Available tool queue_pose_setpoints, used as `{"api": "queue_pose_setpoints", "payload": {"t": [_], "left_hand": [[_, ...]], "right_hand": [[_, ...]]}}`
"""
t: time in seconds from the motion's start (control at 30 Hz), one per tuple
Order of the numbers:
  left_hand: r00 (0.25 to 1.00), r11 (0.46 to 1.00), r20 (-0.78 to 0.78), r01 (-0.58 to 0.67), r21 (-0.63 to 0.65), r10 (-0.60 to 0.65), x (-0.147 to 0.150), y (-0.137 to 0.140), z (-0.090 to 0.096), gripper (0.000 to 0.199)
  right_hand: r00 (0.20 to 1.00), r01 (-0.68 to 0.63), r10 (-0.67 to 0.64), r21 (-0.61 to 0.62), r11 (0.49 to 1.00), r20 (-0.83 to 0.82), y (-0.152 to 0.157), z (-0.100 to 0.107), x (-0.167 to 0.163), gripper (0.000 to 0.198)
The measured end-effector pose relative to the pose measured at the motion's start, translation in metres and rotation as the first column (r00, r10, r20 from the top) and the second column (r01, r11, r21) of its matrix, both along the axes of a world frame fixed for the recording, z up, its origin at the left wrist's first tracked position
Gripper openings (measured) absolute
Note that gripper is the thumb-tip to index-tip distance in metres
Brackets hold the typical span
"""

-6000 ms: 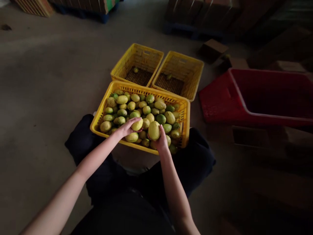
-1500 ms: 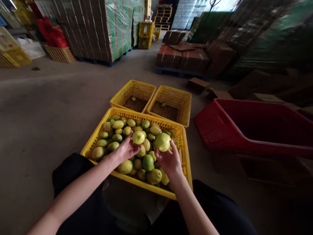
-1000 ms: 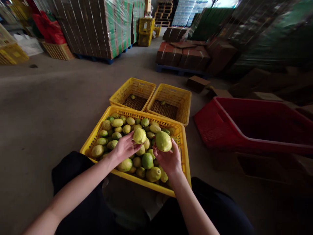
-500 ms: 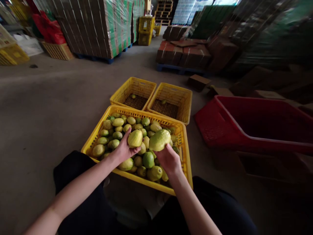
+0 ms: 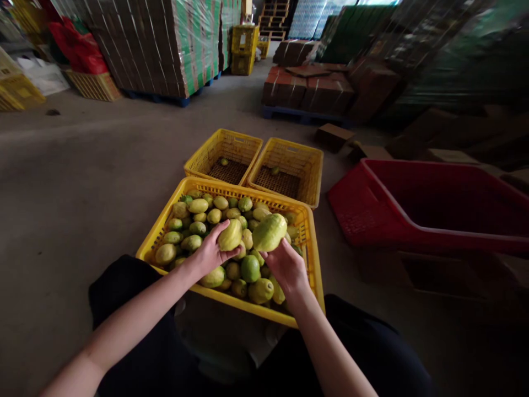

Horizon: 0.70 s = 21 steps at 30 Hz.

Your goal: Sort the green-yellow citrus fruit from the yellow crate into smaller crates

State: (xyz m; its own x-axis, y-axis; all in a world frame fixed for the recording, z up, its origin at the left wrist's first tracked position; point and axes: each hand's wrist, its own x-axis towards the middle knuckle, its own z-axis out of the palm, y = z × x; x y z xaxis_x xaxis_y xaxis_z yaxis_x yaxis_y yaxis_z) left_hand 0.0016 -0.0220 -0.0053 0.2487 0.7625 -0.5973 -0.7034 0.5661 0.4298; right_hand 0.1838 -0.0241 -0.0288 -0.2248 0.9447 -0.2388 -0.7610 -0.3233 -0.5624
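My left hand (image 5: 209, 252) is closed around a yellow-green lemon (image 5: 230, 235), thumb on top and fingers beneath. Beside it, my right hand (image 5: 288, 266) grips a larger, longer lemon (image 5: 270, 232) from below and from the right. Both fruits are held up over a yellow plastic crate (image 5: 312, 264) filled with a layer of yellow and green lemons. A rounder green fruit (image 5: 250, 268) lies in the crate just below my hands. Parts of the crate's contents are hidden behind my hands and wrists.
Two yellow crates, a left one (image 5: 194, 165) and a right one (image 5: 316, 176), stand beyond, each with a small fruit inside. To the right is a large red tub (image 5: 355, 215). Farther back are strapped cartons (image 5: 285, 88) on a blue pallet and wrapped stacks (image 5: 198, 49).
The lemon in my right hand has turned and tilted slightly, and that hand's fingers have shifted beneath it. My left hand's lemon is also turned a little. The view has moved slightly.
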Motion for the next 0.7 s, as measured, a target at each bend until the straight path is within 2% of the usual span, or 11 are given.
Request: {"api": "queue_pose_setpoints", "payload": {"t": [0.07,0.2,0.33,0.43,0.53,0.6,0.7], "left_hand": [[1.000,1.000,0.025,0.010,0.006,-0.010,-0.001,0.001,0.000,0.022],[0.992,0.996,0.092,0.088,-0.024,-0.086,-0.001,0.003,-0.007,0.038],[0.987,0.987,0.055,0.154,-0.037,-0.152,0.001,0.001,-0.013,0.037],[0.992,0.991,-0.002,0.126,-0.039,-0.126,0.001,-0.001,-0.012,0.032],[0.995,0.993,0.014,0.097,-0.065,-0.096,0.000,0.000,-0.009,0.033],[0.997,0.993,0.051,0.064,-0.096,-0.059,-0.001,0.002,-0.006,0.035],[0.997,0.993,0.081,0.020,-0.119,-0.010,-0.002,0.003,-0.001,0.030]], "right_hand": [[0.999,-0.023,0.022,-0.036,0.999,-0.032,-0.001,0.002,-0.001,0.023],[0.997,-0.030,0.021,-0.117,0.993,-0.073,-0.002,-0.001,-0.001,0.026],[0.997,-0.058,0.044,-0.220,0.974,-0.070,0.000,-0.008,0.001,0.032],[0.999,-0.022,0.007,-0.279,0.960,-0.053,0.002,-0.009,-0.001,0.032],[0.998,0.048,-0.061,-0.315,0.948,-0.029,0.004,-0.006,-0.006,0.023],[0.999,0.042,-0.049,-0.327,0.944,-0.015,0.004,-0.004,-0.010,0.021],[0.999,-0.041,0.034,-0.315,0.948,-0.028,0.004,-0.002,-0.011,0.025]]}}
